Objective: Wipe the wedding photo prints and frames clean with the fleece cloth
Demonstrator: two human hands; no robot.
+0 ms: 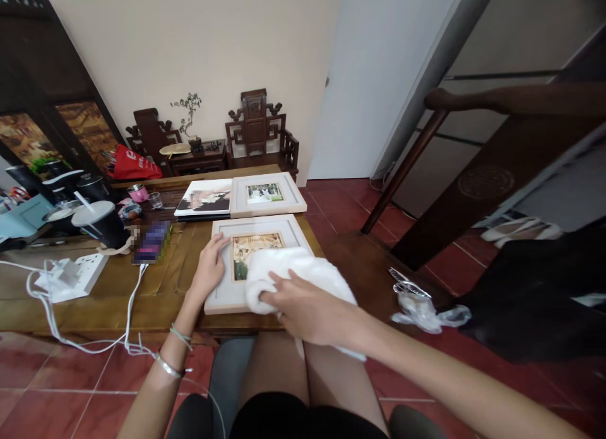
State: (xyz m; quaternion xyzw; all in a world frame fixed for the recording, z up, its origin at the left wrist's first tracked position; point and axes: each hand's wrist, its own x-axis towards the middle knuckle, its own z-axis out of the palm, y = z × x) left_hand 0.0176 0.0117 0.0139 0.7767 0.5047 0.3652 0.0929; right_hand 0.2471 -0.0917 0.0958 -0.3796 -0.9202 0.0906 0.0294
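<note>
Near frame: The near frame [250, 226] is lying flat on the table [189, 250] at its near right edge, just ahead of the person's lap; its left side is running near to far, but cloth and hand are hiding the near right part, so I cannot tell a long axis.
Left hand: The left hand [211, 262] is resting directly on the frame's left border, fingers loosely bent; I cannot tell whether it is gripping.
Right hand: The right hand [307, 303] is holding a bunched white cloth [298, 265] over the frame's near right part, so the cloth is lying between hand and frame.
Cloth: It is stretching from the printed picture [246, 243] toward the near right, past the table edge.
Far frame: A second pale frame [239, 202] is lying just beyond, with a photo panel [203, 198] just beside it on the left.
Black cup: The black cup [101, 224] is standing at far left, a straw sticking through its lid; its contents are not showing.
Clear cup: The small clear cup [154, 200] is standing left of the photo panel; I cannot tell what it is holding.
</note>
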